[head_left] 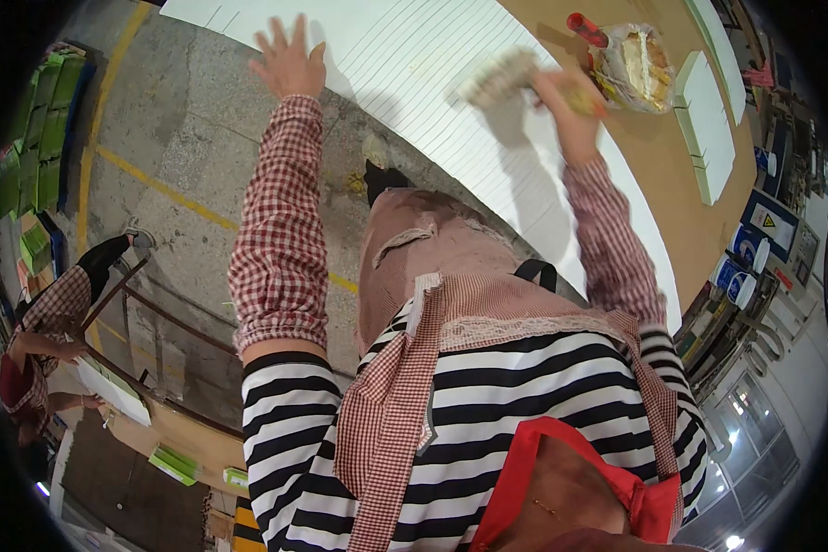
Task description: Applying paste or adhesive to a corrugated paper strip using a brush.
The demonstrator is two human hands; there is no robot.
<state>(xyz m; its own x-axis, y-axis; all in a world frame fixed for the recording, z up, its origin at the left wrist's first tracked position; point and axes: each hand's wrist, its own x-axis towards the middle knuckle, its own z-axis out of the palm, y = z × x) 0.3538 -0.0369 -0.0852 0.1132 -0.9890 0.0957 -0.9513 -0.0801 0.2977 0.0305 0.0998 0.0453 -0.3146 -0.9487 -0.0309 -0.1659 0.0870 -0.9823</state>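
A long white spread of overlapping sheets (414,64), marked by many parallel edges, lies across the brown tabletop in front of me. My left hand (290,63) is at its left edge, fingers spread, holding nothing. Over the right part of the sheets, my right hand (570,99) is closed round the handle of a wide brush (497,81). Motion blurs the brush and hand. The brush's pale bristle head points left, low over the sheets; whether it touches them I cannot tell.
Right of my right hand sit a clear plastic bag (637,69) with yellowish contents and a red-handled tool (587,29). White cut boards (706,129) lie on the brown tabletop (658,179). At left, another person (60,313) handles a white piece; green stacks (51,120) stand beyond.
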